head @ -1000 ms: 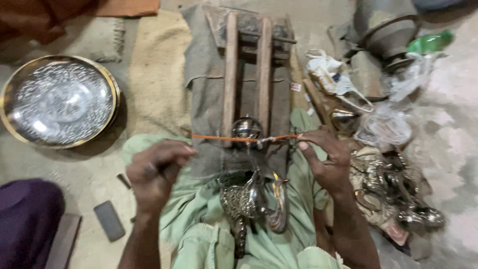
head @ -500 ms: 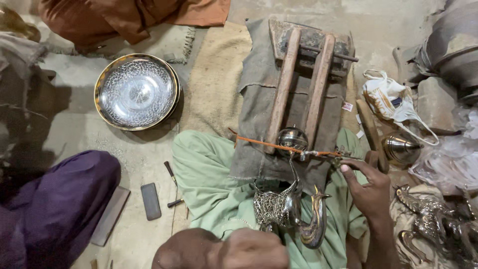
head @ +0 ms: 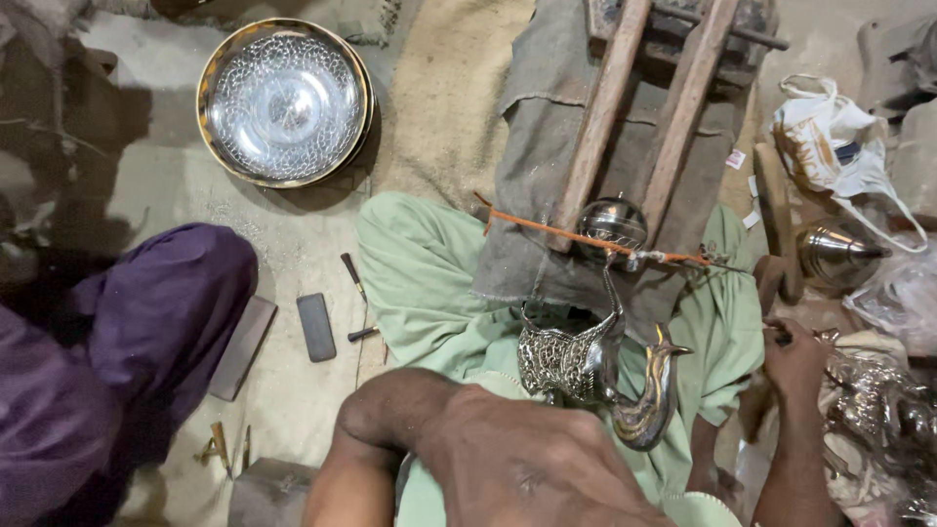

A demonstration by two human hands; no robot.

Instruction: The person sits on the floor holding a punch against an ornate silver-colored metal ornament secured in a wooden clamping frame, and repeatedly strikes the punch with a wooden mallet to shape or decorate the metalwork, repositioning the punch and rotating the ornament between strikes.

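Single head view, steeply downward, close above lap (head: 439, 293)

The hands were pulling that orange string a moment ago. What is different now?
Both hands let go of the orange string. The left hand pulled back close under the camera; the right hand dropped to the shiny pieces on the right. The string, silver bird and round tray stayed put.

Both forearms, lower centre and lower right of frame, are bare. Loose, creased pale green trousers (head: 429, 283) cover the legs at centre frame.
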